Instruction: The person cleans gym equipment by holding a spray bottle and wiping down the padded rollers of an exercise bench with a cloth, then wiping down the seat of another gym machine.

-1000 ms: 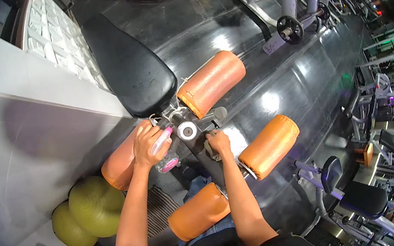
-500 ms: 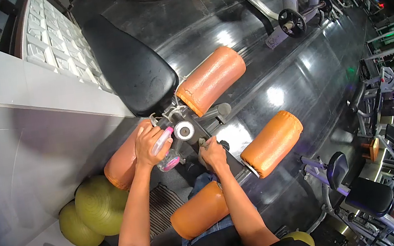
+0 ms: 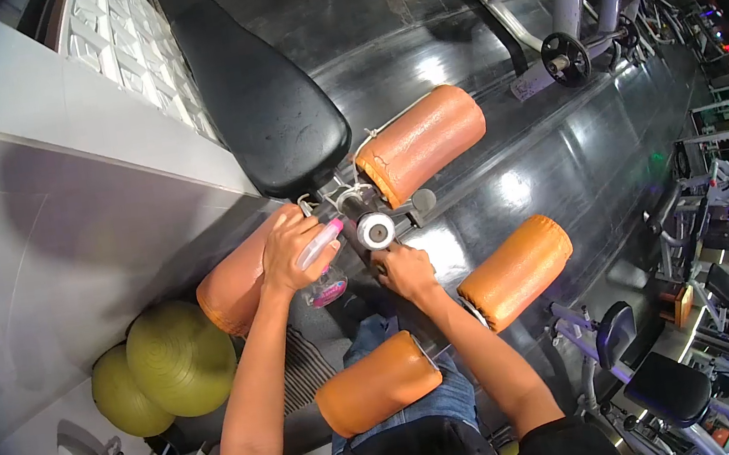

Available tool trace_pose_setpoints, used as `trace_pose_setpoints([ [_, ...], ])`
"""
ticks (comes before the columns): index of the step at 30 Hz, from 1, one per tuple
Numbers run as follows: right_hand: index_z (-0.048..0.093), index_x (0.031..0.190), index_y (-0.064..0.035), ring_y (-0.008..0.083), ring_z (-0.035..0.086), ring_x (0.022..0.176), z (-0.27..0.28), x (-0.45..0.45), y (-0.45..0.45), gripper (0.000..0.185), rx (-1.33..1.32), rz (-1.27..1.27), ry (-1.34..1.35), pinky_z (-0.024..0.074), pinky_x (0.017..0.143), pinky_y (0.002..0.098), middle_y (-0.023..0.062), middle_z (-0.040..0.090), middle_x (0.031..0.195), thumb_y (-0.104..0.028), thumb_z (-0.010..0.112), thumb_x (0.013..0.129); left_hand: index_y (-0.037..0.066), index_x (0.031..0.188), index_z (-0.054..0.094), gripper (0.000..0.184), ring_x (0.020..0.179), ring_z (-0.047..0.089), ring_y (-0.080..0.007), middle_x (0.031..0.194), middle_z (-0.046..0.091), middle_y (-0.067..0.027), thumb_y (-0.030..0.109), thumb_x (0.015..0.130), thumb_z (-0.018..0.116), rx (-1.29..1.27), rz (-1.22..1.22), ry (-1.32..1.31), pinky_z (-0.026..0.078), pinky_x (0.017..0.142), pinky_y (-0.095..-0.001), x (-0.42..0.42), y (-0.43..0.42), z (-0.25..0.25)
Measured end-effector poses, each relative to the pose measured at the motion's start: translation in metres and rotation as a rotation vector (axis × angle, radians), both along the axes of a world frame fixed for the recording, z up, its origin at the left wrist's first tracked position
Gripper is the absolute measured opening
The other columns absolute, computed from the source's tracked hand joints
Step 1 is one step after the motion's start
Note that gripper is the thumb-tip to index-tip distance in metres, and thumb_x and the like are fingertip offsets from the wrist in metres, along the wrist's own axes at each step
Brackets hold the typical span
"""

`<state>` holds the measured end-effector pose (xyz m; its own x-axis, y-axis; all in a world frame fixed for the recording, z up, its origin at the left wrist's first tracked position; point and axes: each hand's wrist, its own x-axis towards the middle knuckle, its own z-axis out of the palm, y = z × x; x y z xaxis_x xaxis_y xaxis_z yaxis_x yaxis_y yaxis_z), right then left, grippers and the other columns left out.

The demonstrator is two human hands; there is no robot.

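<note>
My left hand (image 3: pixel 291 251) is wrapped round a clear spray bottle (image 3: pixel 329 289) with a pink-and-white spray head. It is held above the machine's central frame, beside a brown roller pad (image 3: pixel 242 276). My right hand (image 3: pixel 407 270) is closed and pressed against the dark metal bar, just below a round silver post end (image 3: pixel 375 232). What looks like a greyish cloth is bunched under its fingers, mostly hidden now. Two orange roller pads (image 3: pixel 518 272) flank the near end of the bar, one over my legs. Another brown roller pad (image 3: pixel 422 142) lies across the far side.
A black padded bench (image 3: pixel 265 102) extends away from the frame. Green exercise balls (image 3: pixel 181 357) sit at the left by the pale wall (image 3: pixel 61 231). A weight machine (image 3: pixel 573 25) stands at the far right, with a black-seated machine (image 3: pixel 666 386) at the near right.
My right hand has shifted up along the bar, closer to the silver post end. The spray bottle stays in my left hand. The view has tilted slightly, and the cloth shows less.
</note>
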<state>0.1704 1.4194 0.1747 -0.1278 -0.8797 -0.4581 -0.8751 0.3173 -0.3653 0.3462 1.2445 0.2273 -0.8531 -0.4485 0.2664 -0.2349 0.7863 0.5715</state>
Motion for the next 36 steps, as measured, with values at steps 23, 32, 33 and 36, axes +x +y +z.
trace_pose_setpoints([
  [23,0.066,0.111,-0.012,0.0353,0.067,0.088,-0.006,-0.001,0.014,0.038,-0.391,-0.05,-0.025,0.0565,0.074,0.045,0.0093,0.067,0.1,-0.023,0.081,0.077,0.011,0.092,0.074,0.025,0.083,0.058,-0.0295,0.077,0.06,-0.0068,0.032,0.079,0.071,0.018,0.037,0.047,0.044,0.082,-0.0421,0.002,0.004,-0.008],
  [32,0.069,0.106,-0.0073,0.0359,0.068,0.093,0.03,0.0,-0.04,0.028,-0.679,-0.651,-0.366,0.0525,0.081,0.0426,0.0144,0.069,0.102,-0.012,0.075,0.08,0.011,0.093,0.074,0.024,0.082,0.058,-0.0301,0.077,0.059,-0.0065,0.029,0.078,0.07,-0.026,0.008,0.04,0.043,0.078,-0.0426,0.001,0.003,-0.006],
  [33,0.069,0.11,-0.0089,0.036,0.068,0.095,0.03,0.0,-0.042,0.031,-0.688,-0.651,-0.359,0.052,0.082,0.0411,0.0135,0.07,0.104,-0.009,0.074,0.08,0.011,0.091,0.074,0.022,0.082,0.057,-0.0301,0.077,0.058,-0.0066,0.028,0.078,0.07,-0.02,0.008,0.028,0.042,0.077,-0.0421,0.0,0.003,-0.002],
  [36,0.069,0.111,-0.0106,0.0358,0.067,0.098,0.021,0.002,-0.027,0.031,-0.622,-0.647,-0.308,0.0518,0.083,0.0415,0.0134,0.071,0.106,-0.01,0.075,0.08,0.009,0.088,0.073,0.021,0.08,0.053,-0.0305,0.075,0.056,-0.0074,0.028,0.079,0.071,-0.039,0.003,0.049,0.042,0.076,-0.0425,-0.001,0.003,-0.002],
])
